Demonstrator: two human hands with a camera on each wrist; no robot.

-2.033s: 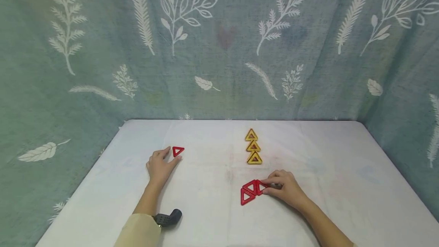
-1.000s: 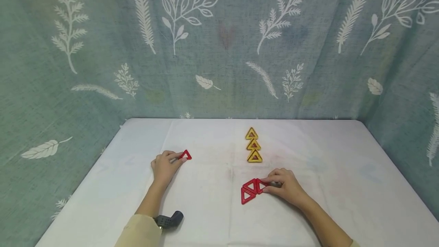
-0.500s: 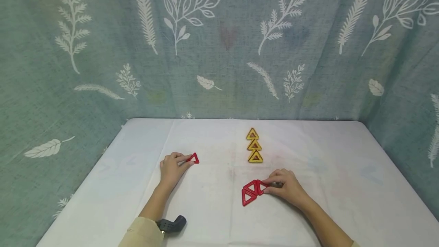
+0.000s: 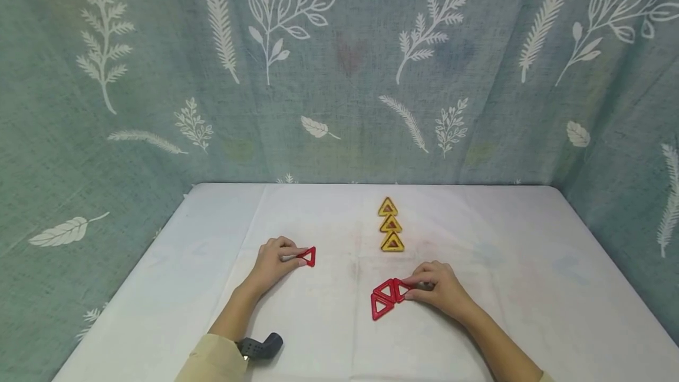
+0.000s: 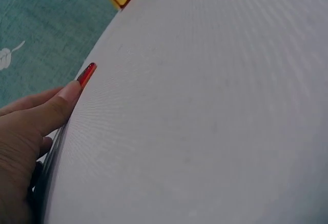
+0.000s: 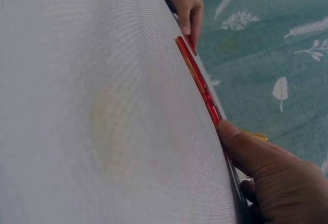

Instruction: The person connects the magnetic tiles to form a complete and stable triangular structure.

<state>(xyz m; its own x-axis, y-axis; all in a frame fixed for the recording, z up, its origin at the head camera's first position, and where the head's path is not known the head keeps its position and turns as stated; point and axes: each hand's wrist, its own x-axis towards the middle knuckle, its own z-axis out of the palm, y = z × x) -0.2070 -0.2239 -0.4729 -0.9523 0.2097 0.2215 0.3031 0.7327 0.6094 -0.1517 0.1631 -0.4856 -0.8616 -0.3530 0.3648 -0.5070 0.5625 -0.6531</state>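
Note:
My left hand point(image 4: 274, 261) pinches a red triangular magnetic tile point(image 4: 313, 257) between thumb and fingers, left of the table's middle. In the left wrist view that red tile point(image 5: 88, 75) shows edge-on beyond the thumb. My right hand point(image 4: 437, 289) pinches the rightmost of three red triangle tiles that lie edge to edge. Beside it are the middle red tile point(image 4: 384, 290) and the lower left one point(image 4: 379, 308). The right wrist view shows this red row point(image 6: 197, 75) edge-on, with the thumb point(image 6: 230, 129) at its near end.
Three yellow triangle tiles point(image 4: 391, 224) stand in a column behind the red group, points facing away. All lie on a white-covered table point(image 4: 477, 223). A green leaf-patterned curtain point(image 4: 339, 75) hangs behind. A dark device point(image 4: 262, 346) is strapped on the left wrist.
My left hand has taken hold of the single red tile, turned it, and carried it right and nearer. The right hand keeps its place on the red group.

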